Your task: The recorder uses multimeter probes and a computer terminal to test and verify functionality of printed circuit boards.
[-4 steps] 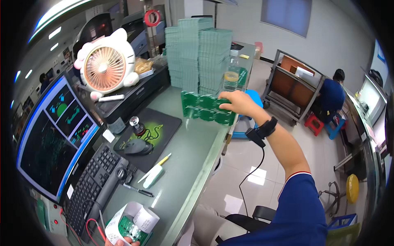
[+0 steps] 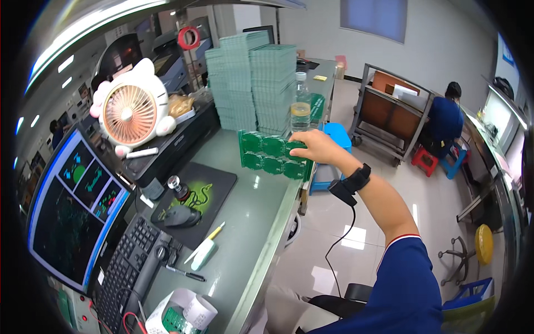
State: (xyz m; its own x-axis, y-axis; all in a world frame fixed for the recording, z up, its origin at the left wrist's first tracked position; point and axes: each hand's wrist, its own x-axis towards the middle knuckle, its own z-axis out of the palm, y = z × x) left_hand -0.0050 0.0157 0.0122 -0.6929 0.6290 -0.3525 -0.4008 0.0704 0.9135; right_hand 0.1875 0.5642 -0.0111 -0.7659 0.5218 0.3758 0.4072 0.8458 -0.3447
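Observation:
My right hand [image 2: 318, 147] grips the right end of a green circuit board panel [image 2: 272, 156], fingers closed over its top edge. The panel stands upright near the bench's right edge, in front of tall stacks of pale green boards [image 2: 247, 83]. At the lower edge, a curling white label strip [image 2: 197, 312] lies over another green circuit board [image 2: 177, 322]. Only a sliver of my left hand shows beside that board, its fingers cut off by the picture's edge.
A monitor [image 2: 72, 217], keyboard [image 2: 130, 253], mouse [image 2: 182, 216] and pink-white fan [image 2: 130, 111] line the left. A pen [image 2: 186, 273] lies on the bench [image 2: 250, 222]. Past my hand are a bottle [image 2: 301, 106], blue stool [image 2: 337, 136], metal cart [image 2: 384, 111] and a seated person [image 2: 446, 119].
The view has shifted, so the label strip sits lower and my left fingers have nearly left the picture. My right hand keeps its hold on the upright panel.

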